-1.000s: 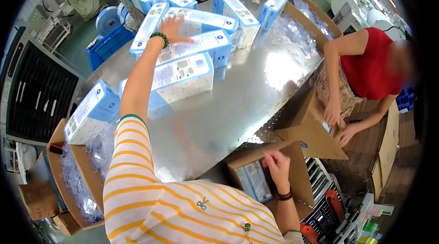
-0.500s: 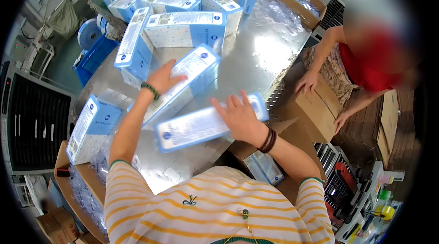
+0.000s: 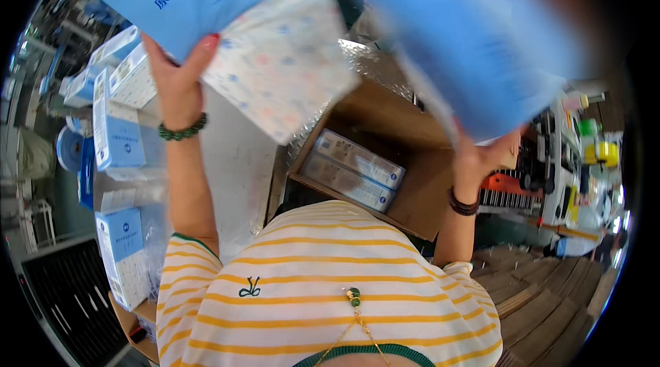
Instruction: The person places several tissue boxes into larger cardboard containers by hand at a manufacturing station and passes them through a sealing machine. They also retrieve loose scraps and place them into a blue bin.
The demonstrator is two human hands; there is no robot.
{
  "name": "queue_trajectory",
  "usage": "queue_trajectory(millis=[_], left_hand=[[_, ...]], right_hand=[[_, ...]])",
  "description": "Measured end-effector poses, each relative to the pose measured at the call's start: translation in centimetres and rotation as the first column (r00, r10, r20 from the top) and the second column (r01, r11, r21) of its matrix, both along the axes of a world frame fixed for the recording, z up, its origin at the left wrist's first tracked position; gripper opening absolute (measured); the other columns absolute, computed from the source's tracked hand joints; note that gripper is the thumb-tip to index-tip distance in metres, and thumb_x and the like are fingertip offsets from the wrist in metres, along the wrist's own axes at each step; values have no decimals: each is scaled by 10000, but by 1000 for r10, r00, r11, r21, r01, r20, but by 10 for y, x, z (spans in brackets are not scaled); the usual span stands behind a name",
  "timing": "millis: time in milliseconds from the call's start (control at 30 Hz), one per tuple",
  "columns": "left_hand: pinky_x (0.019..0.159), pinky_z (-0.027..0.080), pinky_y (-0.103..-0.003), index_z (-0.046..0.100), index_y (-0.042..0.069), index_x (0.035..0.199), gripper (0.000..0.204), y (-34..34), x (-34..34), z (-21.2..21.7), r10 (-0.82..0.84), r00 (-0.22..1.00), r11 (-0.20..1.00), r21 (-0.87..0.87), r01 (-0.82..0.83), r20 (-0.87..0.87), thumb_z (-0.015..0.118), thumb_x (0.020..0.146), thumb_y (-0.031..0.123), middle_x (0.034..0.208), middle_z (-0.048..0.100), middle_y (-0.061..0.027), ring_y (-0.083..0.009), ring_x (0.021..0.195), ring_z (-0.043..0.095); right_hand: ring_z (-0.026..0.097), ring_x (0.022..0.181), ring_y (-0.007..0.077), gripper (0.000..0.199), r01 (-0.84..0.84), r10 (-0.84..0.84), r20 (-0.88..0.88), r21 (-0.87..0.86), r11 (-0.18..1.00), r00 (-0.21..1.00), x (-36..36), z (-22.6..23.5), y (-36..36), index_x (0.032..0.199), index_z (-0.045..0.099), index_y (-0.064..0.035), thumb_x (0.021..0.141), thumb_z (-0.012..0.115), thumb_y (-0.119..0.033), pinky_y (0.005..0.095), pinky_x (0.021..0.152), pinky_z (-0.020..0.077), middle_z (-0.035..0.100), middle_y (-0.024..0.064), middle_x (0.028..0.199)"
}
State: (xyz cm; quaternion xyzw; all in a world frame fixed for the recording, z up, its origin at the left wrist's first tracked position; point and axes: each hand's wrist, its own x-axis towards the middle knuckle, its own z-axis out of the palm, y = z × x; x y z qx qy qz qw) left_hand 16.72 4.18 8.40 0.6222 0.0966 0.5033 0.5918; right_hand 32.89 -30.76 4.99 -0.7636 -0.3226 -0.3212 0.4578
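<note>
Left hand (image 3: 177, 89) raised, thumb spread from fingers, gripping lower edge of floral-sided pack (image 3: 258, 47), right hand (image 3: 485, 159) raised, gripping blurred blue pack (image 3: 450, 40) from below, forearms astride open carton (image 3: 427, 181).

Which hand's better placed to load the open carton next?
Probably right: the right hand, holding a blue pack, appears close beside the carton. The left hand holds another pack but appears farther off.

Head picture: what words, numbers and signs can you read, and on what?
I won't copy print, but here's where it is:
Blue-and-white pack in left hand: big dark characters, clear.
Blue pack in right hand: any print too blurred.
Pale packs in cardboard box: too small.
Leftmost packs: too small.
</note>
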Motion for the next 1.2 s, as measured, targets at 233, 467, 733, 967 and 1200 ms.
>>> queue_trajectory(millis=[233, 467, 733, 967, 1200], left_hand=[[919, 380, -377, 256, 63, 1359, 993, -152, 93, -40, -442, 658, 531, 413, 740, -610, 802, 552, 255, 1174, 495, -135, -238, 1091, 461], [939, 367, -391, 295, 66, 1345, 925, -201, 120, -266, -300, -295, -74, -287, 955, -907, 739, 605, 400, 1295, 434, -169, -335, 1135, 458], [952, 356, -411, 383, 95, 1312, 841, -184, 107, -319, 182, -403, 230, -359, 904, -897, 714, 625, 449, 1279, 457, -158, -329, 1150, 448], [875, 414, -411, 582, 54, 1106, 691, -153, 109, -310, 188, -310, 681, -104, 725, -932, 690, 632, 545, 1137, 568, -153, -309, 1040, 533], [846, 429, -411, 599, 57, 1040, 513, -182, 120, -225, -427, 51, 367, -122, 922, -903, 470, 815, 499, 1081, 588, -152, -326, 1010, 544]], right_hand=[[452, 1095, 241, 732, 211, -214, -67, 595, 776, 974, -2, 41, -125, 1334, 273, -41, 699, 581, 154, 382, 888, 458, 378, 148, 1286], [567, 887, 213, 496, 74, 419, -614, 616, 784, 669, -42, -31, -106, 1131, 499, 17, 666, 669, 50, 333, 796, 483, 588, 103, 979], [454, 1028, 325, 712, -63, 56, -42, -884, 462, 998, -11, -254, 24, 1277, 449, -283, 617, 643, -99, 463, 923, 335, 475, 155, 1106], [529, 814, 338, 149, -142, -247, -361, -776, 615, 899, -2, -272, -6, 661, 557, -67, 728, 581, -199, 459, 680, 426, 524, 162, 805], [541, 933, 225, 207, -621, 13, -979, -119, 774, 203, 17, -362, -10, 988, 602, -52, 801, 569, -135, 357, 810, 435, 564, 131, 1044]])
